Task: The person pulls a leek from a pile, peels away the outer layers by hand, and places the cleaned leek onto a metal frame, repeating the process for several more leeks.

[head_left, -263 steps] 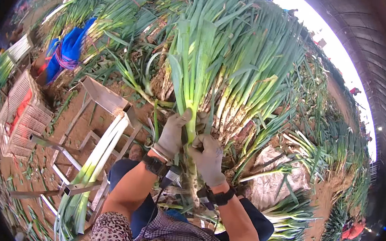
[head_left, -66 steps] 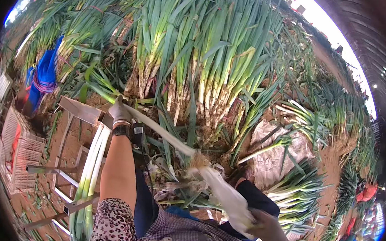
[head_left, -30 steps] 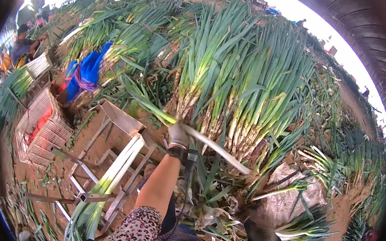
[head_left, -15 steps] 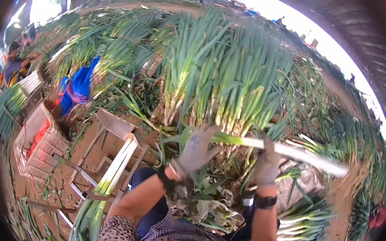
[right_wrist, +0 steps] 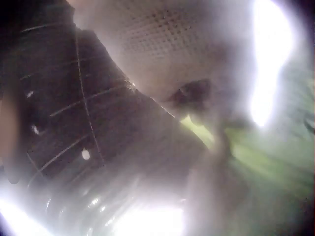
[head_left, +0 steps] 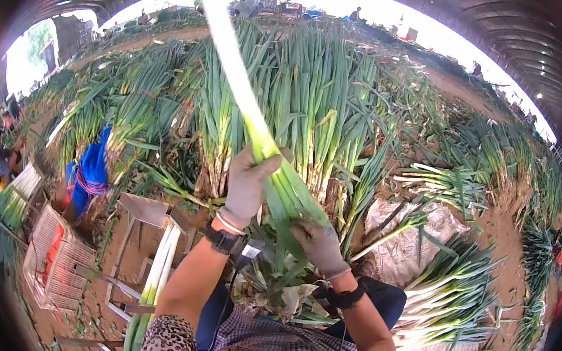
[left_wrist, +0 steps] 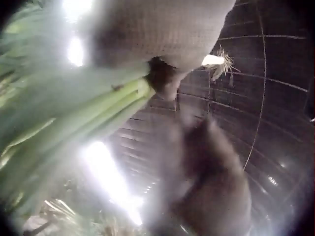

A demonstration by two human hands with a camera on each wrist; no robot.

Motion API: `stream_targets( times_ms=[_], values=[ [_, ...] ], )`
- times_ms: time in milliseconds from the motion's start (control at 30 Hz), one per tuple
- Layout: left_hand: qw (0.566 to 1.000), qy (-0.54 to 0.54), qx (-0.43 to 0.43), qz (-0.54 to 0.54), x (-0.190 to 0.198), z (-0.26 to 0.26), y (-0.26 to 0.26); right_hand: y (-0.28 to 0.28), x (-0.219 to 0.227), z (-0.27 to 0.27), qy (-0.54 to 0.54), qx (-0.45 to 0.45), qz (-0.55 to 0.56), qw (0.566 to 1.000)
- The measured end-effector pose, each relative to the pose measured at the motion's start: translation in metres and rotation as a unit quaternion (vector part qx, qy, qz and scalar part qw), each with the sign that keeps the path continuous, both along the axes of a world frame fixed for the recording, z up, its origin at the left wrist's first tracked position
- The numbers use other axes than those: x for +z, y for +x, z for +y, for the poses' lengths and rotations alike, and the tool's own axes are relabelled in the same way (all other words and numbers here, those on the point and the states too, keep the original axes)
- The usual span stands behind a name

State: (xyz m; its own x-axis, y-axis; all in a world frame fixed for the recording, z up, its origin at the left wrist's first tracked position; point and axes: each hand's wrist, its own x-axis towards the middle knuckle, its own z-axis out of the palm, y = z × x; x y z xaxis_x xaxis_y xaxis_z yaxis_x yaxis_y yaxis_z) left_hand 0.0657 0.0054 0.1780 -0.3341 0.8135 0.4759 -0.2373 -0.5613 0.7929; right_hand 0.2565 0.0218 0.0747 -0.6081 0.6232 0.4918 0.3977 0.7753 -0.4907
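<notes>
One leek (head_left: pixel 255 123) slants across the head view, its white end up and to the left, its green leaves low and to the right. My gloved left hand (head_left: pixel 245 182) is curled round it where white turns green. Lower down, my gloved right hand (head_left: pixel 320 244) grips the leaves, with some fingers hidden. The left wrist view has my left glove (left_wrist: pixel 167 34) over the leek's green part (left_wrist: pixel 113 101), roots (left_wrist: pixel 224 64) at the far end. In the right wrist view, my right glove (right_wrist: pixel 162 44) blurs beside green leaves (right_wrist: pixel 275 167).
Upright leeks (head_left: pixel 300 104) stand in front. Left are a metal frame (head_left: pixel 144 209) holding white-stemmed leeks (head_left: pixel 160 258), a plastic crate (head_left: pixel 59 263) and blue cloth (head_left: pixel 92 169). Right, a pale sack (head_left: pixel 416 237) lies near a row of leeks (head_left: pixel 444 297).
The leek has swung from level, white end right, to pointing up-left. My left hand, spread before, now grips it. My right hand has moved from the white stem to the leaves.
</notes>
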Motion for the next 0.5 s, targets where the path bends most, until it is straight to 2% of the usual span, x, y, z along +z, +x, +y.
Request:
stream_targets(
  times_ms=[100,133,233,367,400,500],
  values=[
    [0.996,0.041,-0.002,-0.074,-0.001,-0.007,0.002,-0.002,-0.018,0.001,-0.085,0.017,0.033,0.996],
    [0.995,0.039,0.000,-0.093,0.000,-0.012,0.005,-0.003,0.000,-0.004,-0.181,0.060,0.053,0.980],
    [0.991,0.049,-0.002,-0.123,0.007,-0.019,0.010,-0.009,0.003,0.001,-0.156,0.013,0.144,0.977],
    [0.987,0.062,0.006,-0.150,0.006,-0.021,0.011,-0.005,0.017,0.009,-0.364,0.135,0.187,0.902],
    [0.987,0.057,0.014,-0.148,0.006,-0.023,0.010,-0.005,-0.001,0.016,-0.377,0.102,0.171,0.905],
    [0.989,0.060,0.026,-0.131,0.003,-0.028,0.011,-0.010,-0.032,0.009,-0.489,0.109,0.245,0.830]
  ],
)
